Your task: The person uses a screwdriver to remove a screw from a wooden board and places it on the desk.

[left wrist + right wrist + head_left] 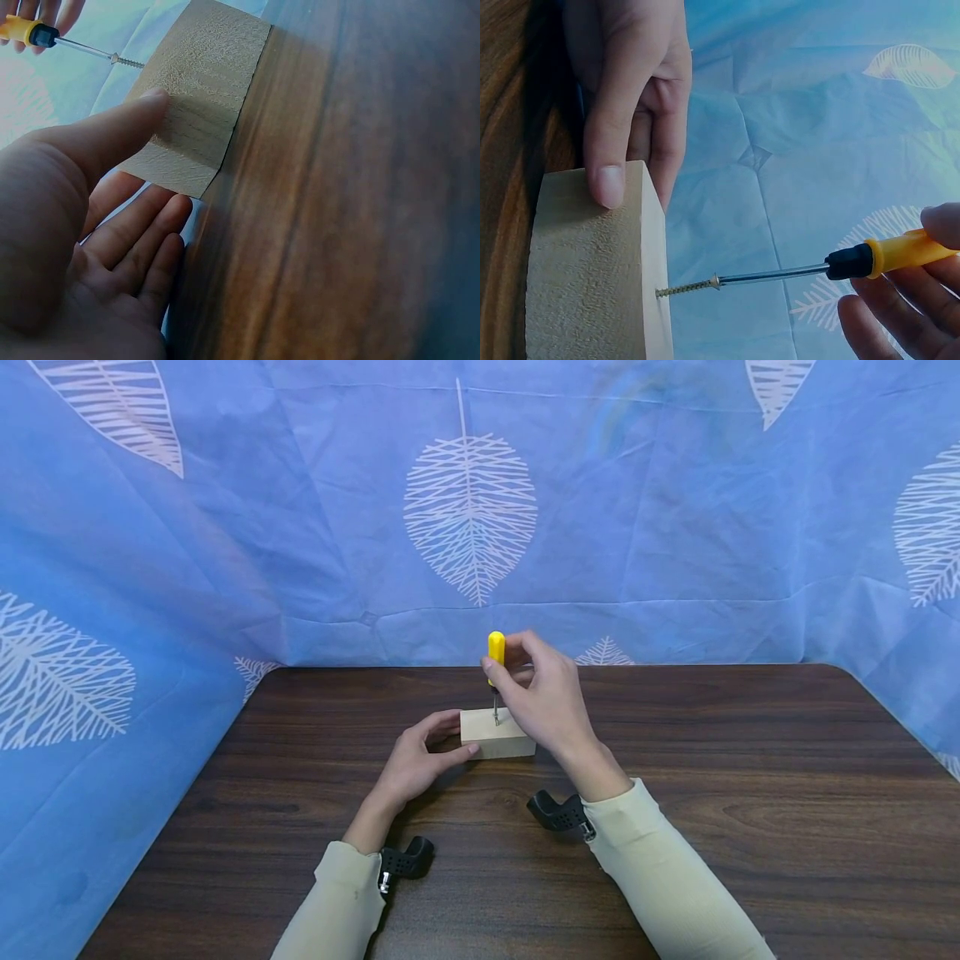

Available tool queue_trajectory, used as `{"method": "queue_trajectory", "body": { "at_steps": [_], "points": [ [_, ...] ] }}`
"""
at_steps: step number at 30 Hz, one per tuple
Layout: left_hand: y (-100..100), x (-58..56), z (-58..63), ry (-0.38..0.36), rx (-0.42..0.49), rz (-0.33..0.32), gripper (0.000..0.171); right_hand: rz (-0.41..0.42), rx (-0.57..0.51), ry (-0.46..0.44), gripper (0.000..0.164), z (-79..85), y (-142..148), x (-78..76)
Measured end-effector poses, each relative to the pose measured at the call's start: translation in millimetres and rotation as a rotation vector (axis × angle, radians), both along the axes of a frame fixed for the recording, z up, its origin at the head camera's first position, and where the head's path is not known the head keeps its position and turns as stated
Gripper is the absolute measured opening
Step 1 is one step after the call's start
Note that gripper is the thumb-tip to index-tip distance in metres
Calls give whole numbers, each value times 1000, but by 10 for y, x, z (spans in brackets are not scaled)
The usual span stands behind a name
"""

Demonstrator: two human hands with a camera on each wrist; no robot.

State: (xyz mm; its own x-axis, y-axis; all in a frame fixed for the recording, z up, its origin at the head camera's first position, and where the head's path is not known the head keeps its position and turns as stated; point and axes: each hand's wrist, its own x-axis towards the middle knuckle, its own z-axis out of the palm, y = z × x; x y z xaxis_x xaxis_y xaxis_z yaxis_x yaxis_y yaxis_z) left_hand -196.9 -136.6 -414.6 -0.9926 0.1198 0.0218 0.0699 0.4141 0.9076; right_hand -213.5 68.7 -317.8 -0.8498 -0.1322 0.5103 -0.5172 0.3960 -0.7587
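Note:
A pale wooden block [498,747] lies on the dark table. My left hand [412,764] grips its left end, thumb on the near face and fingers behind. In my right hand [551,697] is a screwdriver [497,647] with a yellow handle and black collar, held upright between thumb and fingers. The right wrist view shows the screwdriver's metal shaft [772,276] meeting the head of a screw [690,287]. That screw stands in the block's top face with most of its thread exposed. The right hand hides part of the block's right end in the head view.
The brown wood-grain table [750,827] spreads around both hands. Behind it hangs a blue cloth [337,527] with white leaf prints. Each sleeve cuff carries a black wrist mount [408,858].

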Motion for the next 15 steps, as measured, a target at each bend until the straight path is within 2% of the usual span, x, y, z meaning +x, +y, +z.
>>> {"method": "queue_trajectory", "body": {
  "at_steps": [15],
  "points": [
    [4, 3, -2, -1, 5, -2, 62, 12, -15, -8, 26, -1, -2, -1]
  ]
}}
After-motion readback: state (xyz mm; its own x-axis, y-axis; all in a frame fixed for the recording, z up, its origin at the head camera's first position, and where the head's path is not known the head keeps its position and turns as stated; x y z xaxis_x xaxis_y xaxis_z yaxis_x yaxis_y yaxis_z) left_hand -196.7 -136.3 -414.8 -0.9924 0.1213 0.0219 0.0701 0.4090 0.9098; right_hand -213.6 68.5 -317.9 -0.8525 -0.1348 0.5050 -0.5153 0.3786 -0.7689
